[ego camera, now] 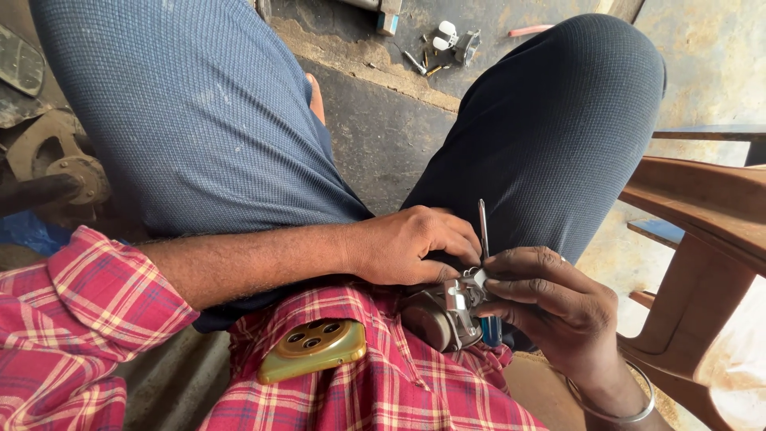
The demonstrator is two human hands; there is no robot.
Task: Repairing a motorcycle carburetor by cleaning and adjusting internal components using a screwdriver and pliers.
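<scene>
A small grey metal part [440, 317], round-bodied with a shiny bracket on top, rests in my lap against my red plaid shirt. My left hand [412, 243] reaches across from the left and grips its far side, fingers curled over it. My right hand [550, 299] closes around a thin tool [483, 227] with a metal shaft sticking upward and a blue handle end showing below the fingers. The right hand's fingertips press on the part's bracket. A metal bangle sits on my right wrist.
A gold-coloured phone [313, 349] pokes from my shirt pocket. Loose screws and small metal and white pieces [445, 46] lie on the concrete floor between my knees. A brown plastic chair [702, 239] stands at the right. Rusty machine parts [56, 164] sit at the left.
</scene>
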